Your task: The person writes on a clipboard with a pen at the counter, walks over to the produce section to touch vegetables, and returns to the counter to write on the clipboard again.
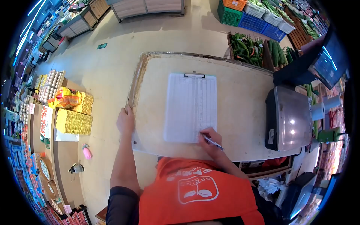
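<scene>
A clipboard [180, 108] with a printed form of rows and columns lies on the wooden tabletop [240, 108], its metal clip at the far end. My right hand [210, 140] is closed round a pen [212, 141], with the tip side at the lower part of the paper. At the table's left edge rests my left hand [125, 120], its fingers curled on the rim; the palm side is hidden, and whether it grips the edge is unclear.
A scale or machine with a clear cover [288, 118] stands at the table's right, below a dark monitor [324, 62]. Vegetable crates [247, 48] adjoin the far right edge. Yellow egg trays [74, 122] stand on the left; a pink item [87, 152] lies on the floor.
</scene>
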Demonstrator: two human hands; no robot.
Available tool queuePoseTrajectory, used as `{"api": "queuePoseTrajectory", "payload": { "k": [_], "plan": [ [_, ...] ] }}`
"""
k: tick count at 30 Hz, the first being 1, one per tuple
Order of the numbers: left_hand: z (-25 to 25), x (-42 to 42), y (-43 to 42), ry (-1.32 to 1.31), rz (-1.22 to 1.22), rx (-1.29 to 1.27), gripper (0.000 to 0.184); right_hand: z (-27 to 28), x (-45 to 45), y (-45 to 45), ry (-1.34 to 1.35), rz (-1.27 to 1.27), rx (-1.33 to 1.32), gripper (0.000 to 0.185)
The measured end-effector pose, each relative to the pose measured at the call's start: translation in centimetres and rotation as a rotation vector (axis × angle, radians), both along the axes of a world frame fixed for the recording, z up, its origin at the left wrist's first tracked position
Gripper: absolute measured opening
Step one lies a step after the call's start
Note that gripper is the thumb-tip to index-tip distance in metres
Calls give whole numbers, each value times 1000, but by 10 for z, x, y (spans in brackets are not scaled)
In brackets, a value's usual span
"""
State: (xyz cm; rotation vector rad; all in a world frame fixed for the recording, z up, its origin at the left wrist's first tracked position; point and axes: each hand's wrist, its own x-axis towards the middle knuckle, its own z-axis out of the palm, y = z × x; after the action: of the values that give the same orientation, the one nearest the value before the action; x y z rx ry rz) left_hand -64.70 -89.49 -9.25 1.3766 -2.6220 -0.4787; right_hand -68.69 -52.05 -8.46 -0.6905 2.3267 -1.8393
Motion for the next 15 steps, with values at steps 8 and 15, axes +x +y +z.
{"api": "queuePoseTrajectory", "payload": {
  "k": [8, 15],
  "plan": [
    [-3, 2, -2, 18, -11, 1, 51, -19, -25, 20, -34, -252, 16, 7],
    [-4, 1, -2, 22, 8, -5, 47, -16, -55, 33, -124, -310, -90, 8]
  ]
}}
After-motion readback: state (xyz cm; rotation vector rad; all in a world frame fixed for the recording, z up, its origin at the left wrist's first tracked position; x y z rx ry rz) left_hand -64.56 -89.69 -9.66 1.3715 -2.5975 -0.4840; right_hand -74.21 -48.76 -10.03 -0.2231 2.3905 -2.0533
